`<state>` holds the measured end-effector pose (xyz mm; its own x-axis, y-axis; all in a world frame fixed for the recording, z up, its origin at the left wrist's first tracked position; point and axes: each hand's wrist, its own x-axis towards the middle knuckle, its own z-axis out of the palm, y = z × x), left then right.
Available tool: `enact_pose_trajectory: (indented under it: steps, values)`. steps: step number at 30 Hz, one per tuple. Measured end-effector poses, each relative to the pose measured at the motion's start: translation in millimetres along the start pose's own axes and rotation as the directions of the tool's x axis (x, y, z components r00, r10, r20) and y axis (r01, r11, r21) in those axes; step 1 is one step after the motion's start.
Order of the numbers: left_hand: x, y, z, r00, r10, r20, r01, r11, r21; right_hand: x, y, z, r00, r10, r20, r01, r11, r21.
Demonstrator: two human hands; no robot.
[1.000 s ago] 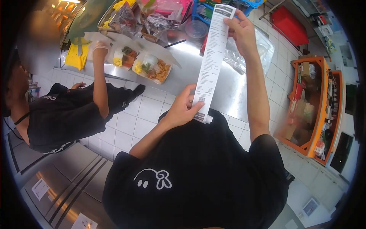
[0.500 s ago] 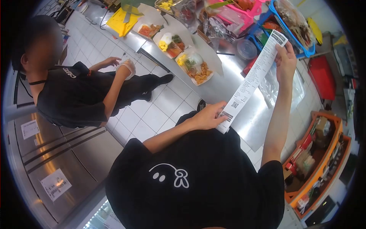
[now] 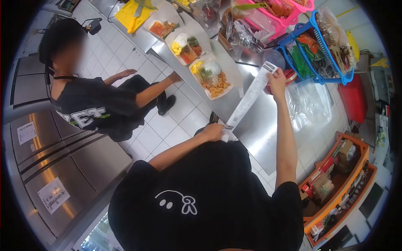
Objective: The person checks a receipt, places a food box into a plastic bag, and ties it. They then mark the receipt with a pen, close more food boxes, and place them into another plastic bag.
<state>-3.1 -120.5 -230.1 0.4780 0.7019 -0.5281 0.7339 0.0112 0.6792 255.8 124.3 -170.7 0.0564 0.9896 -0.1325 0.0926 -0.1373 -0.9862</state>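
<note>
Left hand [image 3: 214,132]: fingers closed in a pinch on the lower, curled end of a receipt [image 3: 248,100], close against the chest. Right hand [image 3: 277,79]: arm extended, fingertips pinching the upper end just below a printed barcode. Receipt: one long paper strip, drawn fairly straight between the two pinches, held in the air above the steel counter [image 3: 259,136], touching nothing else. Long axis: diagonal, from the chest up and away to the person's right; upper end points toward the blue basket [image 3: 322,39], printed face turned to the wearer. Adjacent: open food trays [image 3: 209,75] on the counter, left of the strip; clear plastic bag [image 3: 310,104] to the right; a co-worker [image 3: 92,108] reaching toward the counter. Hazards, as judged: thin paper pulled from both ends may tear; a slackened pinch would let it curl or drop onto the food and take grease.
</note>
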Motion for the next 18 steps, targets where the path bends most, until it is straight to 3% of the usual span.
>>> enact_pose_trajectory:
  steps: [2,4,6,7,8,10,11,12,13,15,17,18]
  values:
    - [-6.6,-5.6,7.1,0.992,-0.123,0.019,0.123,0.992,-0.032,-2.3,20.6,10.5,0.999,0.020,0.037,-0.017,0.997,-0.073]
    - [-5.9,-21.1,22.9,0.988,-0.150,0.045,0.154,0.982,-0.109,-9.9,36.0,15.8,0.998,0.037,0.056,-0.028,0.988,-0.149]
    - [-1.2,-30.5,30.1,0.980,-0.195,0.038,0.198,0.974,-0.114,-12.8,44.9,23.8,0.996,-0.062,0.064,0.086,0.860,-0.503]
    - [-5.0,-22.7,30.5,0.977,-0.198,-0.085,0.203,0.978,0.056,-19.9,42.4,27.3,0.998,-0.043,0.056,0.065,0.858,-0.509]
    - [-4.8,-15.5,27.4,0.978,-0.194,-0.075,0.198,0.979,0.056,-18.9,36.8,30.1,0.998,-0.030,0.055,0.055,0.839,-0.542]
    - [-19.0,22.0,-0.5,0.940,-0.258,-0.221,0.324,0.880,0.348,-22.5,33.4,31.4,0.999,-0.003,0.052,0.032,0.821,-0.570]
    - [-21.3,47.3,-26.5,0.952,-0.258,-0.166,0.295,0.918,0.264,-19.7,33.6,32.6,0.990,-0.121,0.066,0.136,0.789,-0.599]
    - [-19.7,61.3,-40.1,0.978,-0.127,-0.168,0.152,0.977,0.149,-19.0,35.4,35.3,0.969,-0.233,0.088,0.235,0.745,-0.625]
    - [-12.4,68.7,-48.1,0.982,0.006,-0.190,0.000,0.999,0.033,-15.8,40.8,34.0,0.973,-0.212,0.089,0.221,0.755,-0.617]
    - [17.1,74.8,-52.7,0.867,0.385,-0.315,-0.381,0.921,0.077,-12.5,39.8,34.2,0.971,-0.209,0.112,0.230,0.712,-0.664]
    - [40.0,73.9,-46.2,0.823,0.466,-0.324,-0.277,0.828,0.488,-16.3,36.2,36.4,0.980,-0.141,0.142,0.199,0.616,-0.762]
    - [48.2,66.3,-42.5,0.820,0.465,-0.334,-0.270,0.829,0.491,-14.9,30.5,39.1,0.977,-0.150,0.150,0.211,0.614,-0.760]
